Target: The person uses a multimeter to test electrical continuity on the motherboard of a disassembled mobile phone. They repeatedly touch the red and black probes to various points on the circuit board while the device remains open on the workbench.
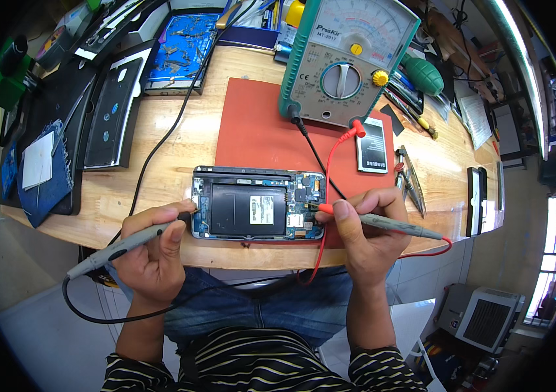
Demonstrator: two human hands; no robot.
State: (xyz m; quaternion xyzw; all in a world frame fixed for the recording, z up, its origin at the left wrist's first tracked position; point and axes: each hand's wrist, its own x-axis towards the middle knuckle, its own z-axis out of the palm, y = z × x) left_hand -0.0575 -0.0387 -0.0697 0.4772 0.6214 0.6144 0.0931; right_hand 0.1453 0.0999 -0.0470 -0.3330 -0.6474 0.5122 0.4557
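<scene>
A slim grey probe [118, 247] with a black lead is pinched pen-style in the left hand [154, 251]; its tip is set at the left end of the phone [258, 203]. A matching grey probe with a red tip [382, 222] and a red lead is pinched between thumb and fingers of the right hand [373, 228]; its tip is pressed on the circuit board at the phone's right end. The phone is laid flat between both hands, back cover off, with a glossy black rectangular battery and blue board exposed. It is rested partly on a matte orange-red mat [258, 127] beyond the hands, on a pale wood bench [160, 176]. A boxy green-edged analog meter [346, 59] with a round dial is stood beyond the right hand, both leads plugged in. A loose flat battery [373, 147] is seen just beyond the right hand, metal tweezers [412, 179] to its right. A black phone shell [109, 114] is placed beyond the left hand.
</scene>
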